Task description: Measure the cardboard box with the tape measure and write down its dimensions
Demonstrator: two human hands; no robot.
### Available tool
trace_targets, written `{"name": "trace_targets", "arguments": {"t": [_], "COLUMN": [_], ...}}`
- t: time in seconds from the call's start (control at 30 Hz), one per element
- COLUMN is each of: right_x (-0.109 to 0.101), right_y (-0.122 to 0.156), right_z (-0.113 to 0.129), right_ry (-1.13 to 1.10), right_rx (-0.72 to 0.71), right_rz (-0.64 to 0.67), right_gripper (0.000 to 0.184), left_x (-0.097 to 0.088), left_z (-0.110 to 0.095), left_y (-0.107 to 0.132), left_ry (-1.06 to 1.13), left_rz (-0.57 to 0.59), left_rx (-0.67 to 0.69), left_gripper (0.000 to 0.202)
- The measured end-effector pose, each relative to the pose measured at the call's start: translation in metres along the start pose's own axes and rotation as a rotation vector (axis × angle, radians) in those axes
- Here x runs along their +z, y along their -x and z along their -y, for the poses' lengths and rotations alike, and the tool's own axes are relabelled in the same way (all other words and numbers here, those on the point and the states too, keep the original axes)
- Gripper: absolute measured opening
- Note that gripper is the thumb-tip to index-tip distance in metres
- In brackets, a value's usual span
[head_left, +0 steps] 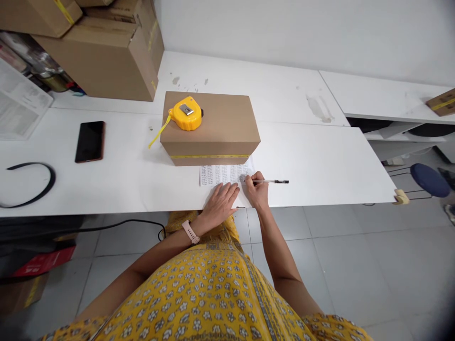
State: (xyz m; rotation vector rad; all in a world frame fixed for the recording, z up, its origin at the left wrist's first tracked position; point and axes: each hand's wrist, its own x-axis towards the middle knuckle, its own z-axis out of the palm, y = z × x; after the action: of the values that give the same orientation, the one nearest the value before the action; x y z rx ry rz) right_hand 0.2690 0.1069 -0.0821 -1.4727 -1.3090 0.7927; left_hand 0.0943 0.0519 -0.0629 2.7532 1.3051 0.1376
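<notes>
My right hand (257, 189) is closed around a pen (275, 181) with a dark end pointing right, its tip down at a printed sheet of paper (220, 174). Flat on the lower edge of that sheet and the table lies my left hand (220, 203), fingers stretched out and holding nothing. Just beyond the hands stands a closed cardboard box (223, 116), which covers the sheet's far part. On top of the box rests a yellow tape measure (186, 113) with a yellow wrist strap hanging over the left side.
A dark phone (90, 141) and a black curved band (48, 182) lie on the white table (305, 166) to the left. Large cardboard boxes (110, 61) are stacked at the back left. At the far right are a small box (442, 103) and a blue stool (429, 180).
</notes>
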Motion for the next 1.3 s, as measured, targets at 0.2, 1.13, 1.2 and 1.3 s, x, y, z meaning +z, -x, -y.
{"name": "trace_targets", "arguments": {"t": [0.2, 1.13, 1.2, 1.3], "right_x": [-0.0003, -0.0007, -0.0007, -0.0007], "right_y": [-0.0003, -0.0002, -0.0003, 0.0], "right_z": [0.0027, 0.0034, 0.0041, 0.0053], "right_ry": [-0.008, 0.002, 0.0, 0.004], "right_rx": [0.017, 0.018, 0.021, 0.025], "right_rz": [0.001, -0.021, -0.014, -0.021], "right_gripper": [0.033, 0.031, 0.031, 0.03], "left_x": [-0.0008, 0.0007, 0.0001, -0.0002], "left_z": [-0.0001, 0.0002, 0.0001, 0.0], "left_y": [0.0, 0.0002, 0.0001, 0.0001], "left_ry": [0.003, -0.01, -0.011, 0.003], "left_rz": [0.002, -0.009, -0.006, -0.004], "left_rx": [-0.001, 0.006, 0.007, -0.002], "left_gripper": [0.063, 0.062, 0.063, 0.064]}}
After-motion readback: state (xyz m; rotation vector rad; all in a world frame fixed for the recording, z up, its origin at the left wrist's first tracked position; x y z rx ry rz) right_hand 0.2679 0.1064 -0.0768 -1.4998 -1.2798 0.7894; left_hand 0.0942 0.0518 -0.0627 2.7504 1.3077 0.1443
